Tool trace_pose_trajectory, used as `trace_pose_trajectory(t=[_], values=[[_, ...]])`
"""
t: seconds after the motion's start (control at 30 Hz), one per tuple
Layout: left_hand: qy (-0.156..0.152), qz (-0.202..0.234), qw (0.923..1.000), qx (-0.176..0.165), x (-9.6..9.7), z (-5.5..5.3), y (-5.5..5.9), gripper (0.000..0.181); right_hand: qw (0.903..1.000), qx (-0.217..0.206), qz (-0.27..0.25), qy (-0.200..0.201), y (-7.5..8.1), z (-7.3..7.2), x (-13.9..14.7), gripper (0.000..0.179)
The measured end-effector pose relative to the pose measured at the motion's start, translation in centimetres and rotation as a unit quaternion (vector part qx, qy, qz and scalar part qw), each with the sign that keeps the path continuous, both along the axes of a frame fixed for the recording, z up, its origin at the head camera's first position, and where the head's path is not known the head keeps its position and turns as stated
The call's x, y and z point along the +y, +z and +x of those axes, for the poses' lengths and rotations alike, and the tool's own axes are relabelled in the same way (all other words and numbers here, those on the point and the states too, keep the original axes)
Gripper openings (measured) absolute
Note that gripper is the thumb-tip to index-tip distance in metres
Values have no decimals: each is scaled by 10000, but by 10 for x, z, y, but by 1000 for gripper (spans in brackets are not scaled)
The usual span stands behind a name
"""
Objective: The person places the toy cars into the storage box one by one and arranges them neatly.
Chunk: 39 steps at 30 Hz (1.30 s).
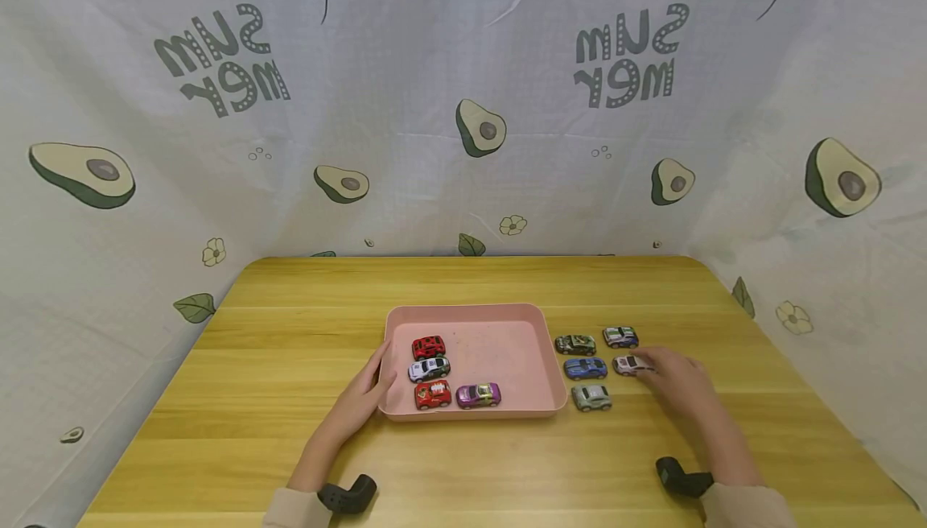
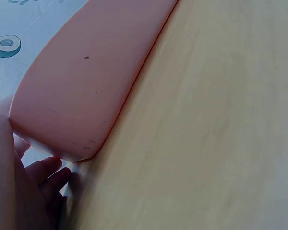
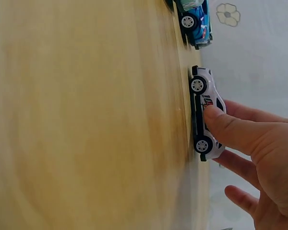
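My left hand holds the left wall of a shallow pink tray, thumb over the rim and fingers against the outside. In the left wrist view the tray's outer wall fills the upper left. Right of the tray, my right hand pinches a white toy car between thumb and fingers along its sides. The car is upright, at or very near the tabletop. Close to it are a blue toy car and a white-and-dark toy car.
Inside the tray stand a red-and-black car, a white-and-dark car, a red car and a purple car. A camouflage car and a grey car are right of it. A patterned cloth hangs behind the wooden table.
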State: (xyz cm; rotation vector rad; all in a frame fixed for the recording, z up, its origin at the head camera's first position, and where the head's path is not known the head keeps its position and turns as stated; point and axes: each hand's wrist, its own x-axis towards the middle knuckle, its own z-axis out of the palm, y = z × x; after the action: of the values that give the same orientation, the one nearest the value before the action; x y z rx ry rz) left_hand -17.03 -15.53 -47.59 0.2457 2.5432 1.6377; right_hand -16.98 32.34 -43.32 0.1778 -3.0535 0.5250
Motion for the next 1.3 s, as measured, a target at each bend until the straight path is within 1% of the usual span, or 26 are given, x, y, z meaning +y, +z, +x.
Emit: trace_pose_trajectory(t=[0.07,0.13,0.33,0.43,0.57,0.8,1.03,1.17,1.3], values=[[0,-21,10000,-40,0,1,2,59,10000,26,32,-5,0,-1,0,35],[-6,-6,9999,-111,1,3,8,59,10000,23,33,-18,0,-1,0,34],[-56,9,9996,-263,6,14,33,58,10000,-13,13,-82,5,3,-4,35],[-76,-31,9996,-264,7,17,39,59,9999,0,-16,-106,8,6,-5,35],[-68,-16,9996,-274,8,18,41,59,9999,56,-51,-133,10,11,-7,36],[-89,-8,9996,-253,7,18,40,59,9996,249,-21,-128,15,20,-15,40],[-90,-6,9996,-251,7,17,39,59,9981,568,252,-27,20,26,-31,36],[-95,-15,9997,-228,8,17,39,59,9972,697,275,31,25,29,-41,34],[-101,-5,9998,-198,8,18,40,59,9944,983,378,97,31,31,-54,33]])
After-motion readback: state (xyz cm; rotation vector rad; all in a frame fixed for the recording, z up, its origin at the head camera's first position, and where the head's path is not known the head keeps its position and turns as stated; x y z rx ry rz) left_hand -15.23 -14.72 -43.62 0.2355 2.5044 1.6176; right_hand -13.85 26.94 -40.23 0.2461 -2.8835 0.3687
